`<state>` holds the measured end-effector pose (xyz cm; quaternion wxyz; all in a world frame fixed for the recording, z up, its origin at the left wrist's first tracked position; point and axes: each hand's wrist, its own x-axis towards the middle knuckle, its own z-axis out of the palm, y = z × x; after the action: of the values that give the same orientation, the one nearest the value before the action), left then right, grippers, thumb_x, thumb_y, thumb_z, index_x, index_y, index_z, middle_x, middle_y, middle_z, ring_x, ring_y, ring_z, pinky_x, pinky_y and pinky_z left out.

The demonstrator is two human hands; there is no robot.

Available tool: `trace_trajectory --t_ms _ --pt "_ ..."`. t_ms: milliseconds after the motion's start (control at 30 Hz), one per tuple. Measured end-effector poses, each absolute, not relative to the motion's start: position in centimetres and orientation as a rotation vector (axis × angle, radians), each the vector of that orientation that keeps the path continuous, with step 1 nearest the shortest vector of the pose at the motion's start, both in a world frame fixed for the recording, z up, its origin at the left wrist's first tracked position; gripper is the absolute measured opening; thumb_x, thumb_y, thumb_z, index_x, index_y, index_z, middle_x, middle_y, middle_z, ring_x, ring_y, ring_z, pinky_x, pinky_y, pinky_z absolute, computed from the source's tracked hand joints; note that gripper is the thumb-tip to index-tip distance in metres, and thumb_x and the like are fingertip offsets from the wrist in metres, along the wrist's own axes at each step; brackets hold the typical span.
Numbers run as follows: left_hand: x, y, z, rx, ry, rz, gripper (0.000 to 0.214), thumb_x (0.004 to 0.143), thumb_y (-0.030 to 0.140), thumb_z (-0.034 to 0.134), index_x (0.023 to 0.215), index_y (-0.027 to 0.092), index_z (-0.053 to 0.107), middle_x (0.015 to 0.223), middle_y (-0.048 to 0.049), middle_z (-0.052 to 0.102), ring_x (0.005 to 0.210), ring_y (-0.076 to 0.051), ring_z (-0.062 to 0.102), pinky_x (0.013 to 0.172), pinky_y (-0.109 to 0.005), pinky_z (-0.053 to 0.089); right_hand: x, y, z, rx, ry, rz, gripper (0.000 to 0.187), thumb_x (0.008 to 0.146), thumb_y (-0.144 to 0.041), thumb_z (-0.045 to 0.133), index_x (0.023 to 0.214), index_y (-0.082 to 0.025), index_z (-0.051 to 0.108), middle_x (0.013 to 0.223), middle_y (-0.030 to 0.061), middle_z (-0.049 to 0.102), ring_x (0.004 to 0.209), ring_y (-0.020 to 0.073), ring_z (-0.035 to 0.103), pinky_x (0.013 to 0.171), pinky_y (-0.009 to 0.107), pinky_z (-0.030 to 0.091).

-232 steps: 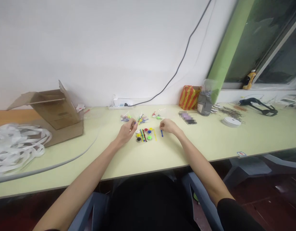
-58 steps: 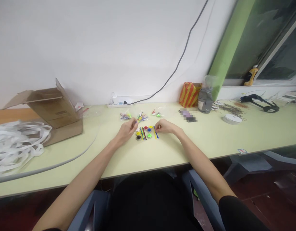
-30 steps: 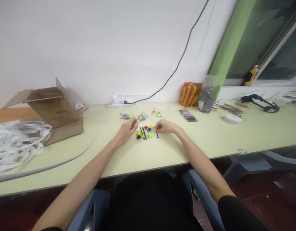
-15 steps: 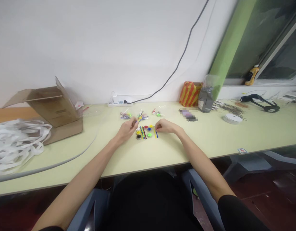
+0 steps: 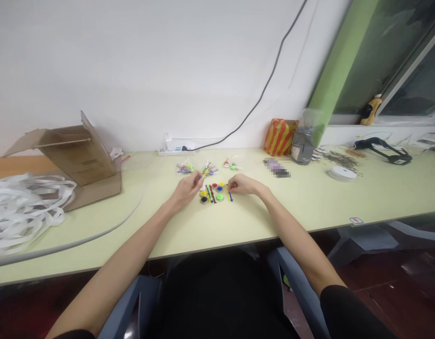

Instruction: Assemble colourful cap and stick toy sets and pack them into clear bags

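Observation:
A cluster of small coloured plastic discs [image 5: 214, 192] and thin coloured sticks [image 5: 211, 194] lies on the pale green table [image 5: 309, 202]. My left hand [image 5: 186, 189] rests just left of the cluster, fingers pinched on a thin yellowish stick. My right hand [image 5: 241, 184] sits at the cluster's right edge, fingers curled and pinched beside a blue stick [image 5: 230, 196] and a yellow stick; what it holds, if anything, is too small to make out. Three small clear bags of coloured parts [image 5: 209, 168] lie just beyond the hands.
An open cardboard box [image 5: 79, 162] and a heap of white strips [image 5: 23, 205] sit at the left. A power strip [image 5: 177, 150] lies by the wall. To the right are a striped bag [image 5: 279, 136], a grey jar [image 5: 302, 146], a white roll [image 5: 341, 173] and black goggles [image 5: 383, 150].
My right hand has moved left from the lone blue stick to the cluster's right edge, and the blue stick now lies beside the others. My left hand has hardly moved.

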<state>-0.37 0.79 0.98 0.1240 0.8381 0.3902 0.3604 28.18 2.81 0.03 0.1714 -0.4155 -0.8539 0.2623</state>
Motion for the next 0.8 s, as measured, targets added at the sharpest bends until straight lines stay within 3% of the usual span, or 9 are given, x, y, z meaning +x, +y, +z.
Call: trace_trajectory --t_ms 500,667,800 --pt "-0.3 0.9 0.9 2.436 1.142 1.055 0.022 0.1 0.041 0.043 0.095 0.021 0.05 0.07 0.0033 0.051 0.061 -0.013 0.046 0.064 -0.027 0.037 28.1 2.2 0.9 -1.181 -2.364 0.599 0.011 0.082 -0.013 0.067 0.09 -0.014 0.074 0.075 0.0026 0.067 0.065 0.0126 0.056 0.062 0.023 0.041" --pt "0.1 0.7 0.6 2.436 1.076 1.04 0.024 0.097 0.045 0.052 0.101 0.021 0.053 0.074 0.0026 0.054 0.065 -0.014 0.049 0.065 -0.027 0.039 26.0 0.9 1.8 -0.984 -2.189 0.557 0.017 0.093 -0.026 0.061 0.095 -0.015 0.074 0.087 0.0057 0.073 0.074 0.0144 0.061 0.072 0.025 0.046" --pt "0.6 0.4 0.4 2.419 0.997 1.031 0.028 0.094 0.047 0.058 0.101 0.02 0.055 0.072 0.0033 0.056 0.063 -0.013 0.051 0.063 -0.026 0.04 23.7 -0.2 1.9 -0.834 -2.075 0.719 0.025 0.093 -0.037 0.063 0.095 -0.014 0.074 0.09 0.0064 0.074 0.076 0.0155 0.065 0.069 0.024 0.047"
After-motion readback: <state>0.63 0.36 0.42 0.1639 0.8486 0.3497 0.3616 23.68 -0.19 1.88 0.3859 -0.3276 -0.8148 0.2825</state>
